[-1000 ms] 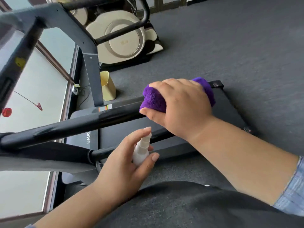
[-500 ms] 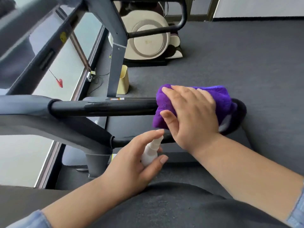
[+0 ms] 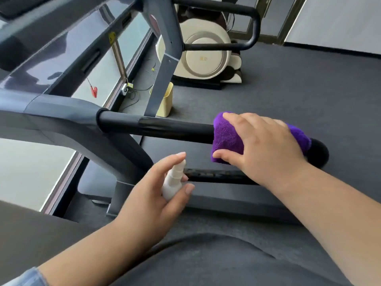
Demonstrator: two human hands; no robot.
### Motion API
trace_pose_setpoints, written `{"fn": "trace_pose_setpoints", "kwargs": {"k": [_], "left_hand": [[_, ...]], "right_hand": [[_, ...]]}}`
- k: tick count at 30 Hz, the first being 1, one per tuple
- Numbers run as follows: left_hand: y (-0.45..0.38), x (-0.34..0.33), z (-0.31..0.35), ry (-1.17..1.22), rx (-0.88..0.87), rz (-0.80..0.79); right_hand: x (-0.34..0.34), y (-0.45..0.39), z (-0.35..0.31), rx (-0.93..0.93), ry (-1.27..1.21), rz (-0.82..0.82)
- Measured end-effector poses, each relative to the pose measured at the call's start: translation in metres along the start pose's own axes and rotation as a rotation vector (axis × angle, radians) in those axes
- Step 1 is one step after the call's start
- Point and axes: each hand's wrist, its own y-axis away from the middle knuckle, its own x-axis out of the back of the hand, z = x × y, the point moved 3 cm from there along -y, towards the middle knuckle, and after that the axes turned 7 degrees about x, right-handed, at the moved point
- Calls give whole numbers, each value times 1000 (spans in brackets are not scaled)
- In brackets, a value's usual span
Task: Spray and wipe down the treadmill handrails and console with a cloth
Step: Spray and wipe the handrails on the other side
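Observation:
A black foam handrail runs left to right across the middle of the view. My right hand grips a purple cloth wrapped around the rail near its rounded free end. Below the rail, my left hand holds a small white spray bottle, its nozzle pointing up and my index finger over the top. The treadmill's dark console slants across the upper left.
A grey upright rises behind the rail, with the far handrail loop at the top. A cream exercise machine stands on the grey carpet beyond. A yellow bin sits by the window. A red safety clip hangs below the console.
My right hand has slid the purple cloth along the rail toward its free end. The view has swung, showing more of the console. My left hand keeps the same hold on the bottle.

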Motion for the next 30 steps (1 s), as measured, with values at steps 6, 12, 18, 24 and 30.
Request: {"fn": "trace_pose_setpoints", "kwargs": {"k": [6,12,18,24,30], "left_hand": [[-24,47,-5,-81,51,154],[-37,86,3,-143,84,254],[-28,107,-9,-208,152,282],[-23,110,-14,-220,197,301],[-28,117,-9,-228,181,312]], "right_hand": [[1,-53,-62,81,28,-51],[5,-34,-38,81,-85,-56],[5,-29,-32,37,-8,-26],[2,-73,-88,84,-36,-51],[5,-44,-49,56,-116,-67]]}}
